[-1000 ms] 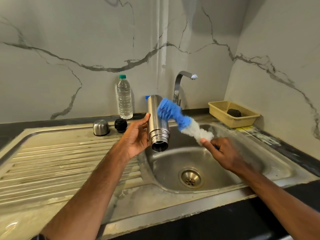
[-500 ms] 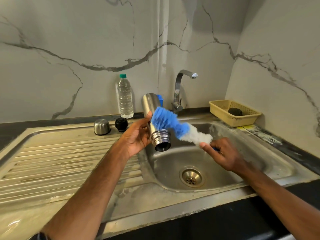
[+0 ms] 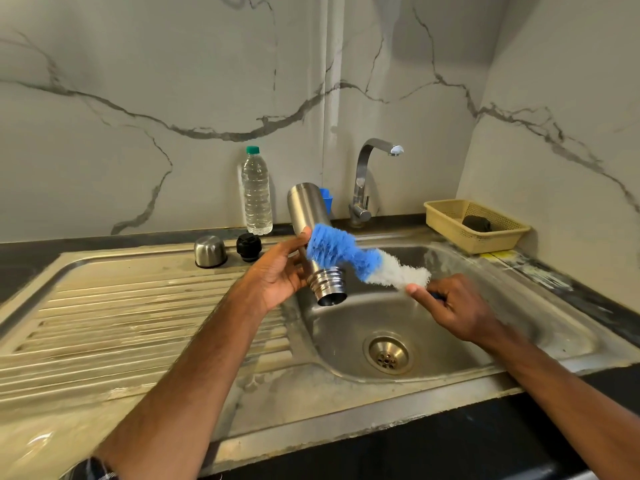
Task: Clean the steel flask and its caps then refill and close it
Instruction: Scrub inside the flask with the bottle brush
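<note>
Clearly, the sink was the working place. The flask was held over its basin, tilted, with the open mouth down toward the person. The brush lay across the outside of the flask, its blue bristles pressed on the wall just above the threaded neck. The left hand held the flask from the side, thumb in front and fingers curled behind it. The right hand gripped the brush handle, fingers closed on it and forefinger stretched toward the white bristles.

I judged the step to be scrubbing of the outer wall. To do it well, the left hand needed to turn the flask little by little, so that the bristles reached every side and the grooves of the thread. Wet steel is probably slippery, so a firm hold over the basin was wise. The steel cap and the black cap stood behind, well apart from both hands.
</note>
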`<state>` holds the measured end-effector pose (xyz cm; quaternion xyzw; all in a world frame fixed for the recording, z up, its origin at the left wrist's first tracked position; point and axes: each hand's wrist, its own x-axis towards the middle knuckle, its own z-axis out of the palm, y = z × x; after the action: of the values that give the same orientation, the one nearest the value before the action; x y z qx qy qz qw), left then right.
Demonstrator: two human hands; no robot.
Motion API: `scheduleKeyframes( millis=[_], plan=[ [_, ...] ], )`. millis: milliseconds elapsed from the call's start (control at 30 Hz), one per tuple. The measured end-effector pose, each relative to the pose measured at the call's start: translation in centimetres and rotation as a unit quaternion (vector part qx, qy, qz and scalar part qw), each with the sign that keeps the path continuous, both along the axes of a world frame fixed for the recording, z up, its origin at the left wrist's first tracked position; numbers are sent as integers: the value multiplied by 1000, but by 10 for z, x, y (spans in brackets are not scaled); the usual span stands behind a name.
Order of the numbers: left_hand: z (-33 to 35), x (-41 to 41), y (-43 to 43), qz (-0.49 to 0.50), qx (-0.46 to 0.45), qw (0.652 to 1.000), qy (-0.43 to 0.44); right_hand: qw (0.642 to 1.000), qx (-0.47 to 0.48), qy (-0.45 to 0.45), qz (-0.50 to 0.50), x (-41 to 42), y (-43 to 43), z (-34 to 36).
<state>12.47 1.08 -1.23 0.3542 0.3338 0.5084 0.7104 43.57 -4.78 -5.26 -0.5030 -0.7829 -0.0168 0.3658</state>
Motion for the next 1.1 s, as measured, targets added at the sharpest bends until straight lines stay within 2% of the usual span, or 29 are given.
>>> scheduleKeyframes(
  millis=[100, 233, 367, 533, 833, 967, 1100],
  plan=[
    [-1, 0, 1, 8, -13, 1000, 13, 999, -13, 9, -30, 3, 0, 2],
    [-1, 1, 2, 29, -9, 1000, 6, 1000, -17, -14, -9, 1, 0, -1],
    [0, -2, 7, 43, -12, 999, -13, 999, -11, 32, -12, 5, 1, -1],
    [3, -4, 7, 48, -3, 999, -11, 999, 8, 36, -1, 6, -1, 0],
    [7, -6, 4, 39, -1, 996, -85, 999, 6, 47, 18, 5, -2, 1],
    [8, -7, 5, 42, 11, 995, -88, 998, 4, 59, 0, 4, -4, 4],
    [9, -8, 4, 42, 16, 995, -87, 999, 11, 37, 23, 3, -4, 2]
  ],
)
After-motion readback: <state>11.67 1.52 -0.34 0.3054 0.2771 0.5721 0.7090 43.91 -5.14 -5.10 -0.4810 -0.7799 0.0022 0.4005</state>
